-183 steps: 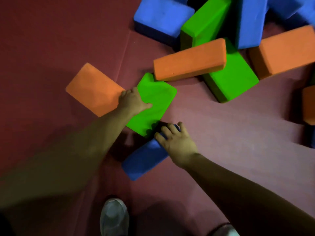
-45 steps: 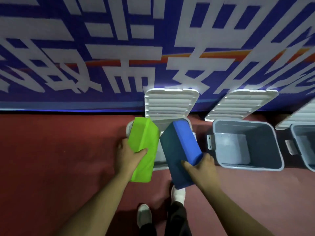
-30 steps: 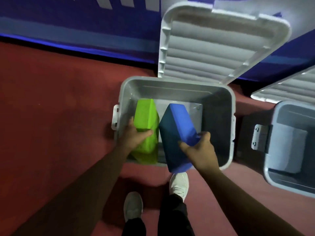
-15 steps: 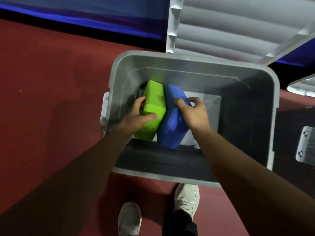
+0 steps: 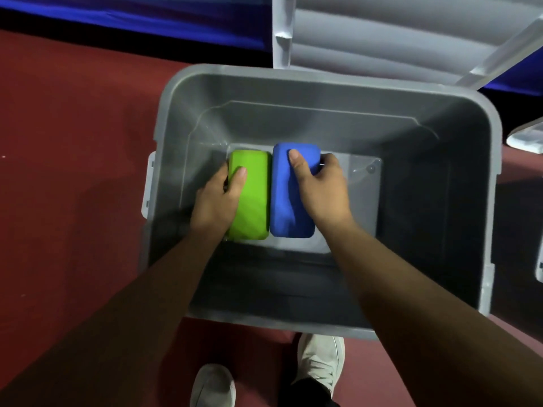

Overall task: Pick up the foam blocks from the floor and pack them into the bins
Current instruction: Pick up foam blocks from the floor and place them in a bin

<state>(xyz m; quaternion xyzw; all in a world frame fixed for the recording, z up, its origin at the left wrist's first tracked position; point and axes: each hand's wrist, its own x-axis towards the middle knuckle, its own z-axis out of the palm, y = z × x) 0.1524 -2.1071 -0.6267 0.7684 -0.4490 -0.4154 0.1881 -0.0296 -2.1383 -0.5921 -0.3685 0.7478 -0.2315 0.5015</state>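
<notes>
The left hand (image 5: 217, 201) grasps the lime-green rectangular foam block (image 5: 254, 201), its thumb laid across the top face and its fingers curled down the block's left side. The right hand (image 5: 320, 189) grasps the blue rectangular foam block (image 5: 283, 207) in the same way, thumb on the top face and fingers wrapped over the right edge.

Both blocks are deep inside the grey plastic storage bin (image 5: 323, 73), at its bottom. They stand on edge, side by side with their long faces touching, green to the left of blue, in the left half of the bin's floor. Whether they already rest on the bottom cannot be told.

The bin's ribbed white lid (image 5: 396, 33) is swung open and stands behind the far rim, against a blue wall panel (image 5: 132, 10). The bin sits on a dark red floor (image 5: 73, 142). Below its near rim show two pale shoes, the left shoe (image 5: 213, 386) and the right shoe (image 5: 320, 365). At the right edge a corner of another white lid (image 5: 529, 136) peeks in.
</notes>
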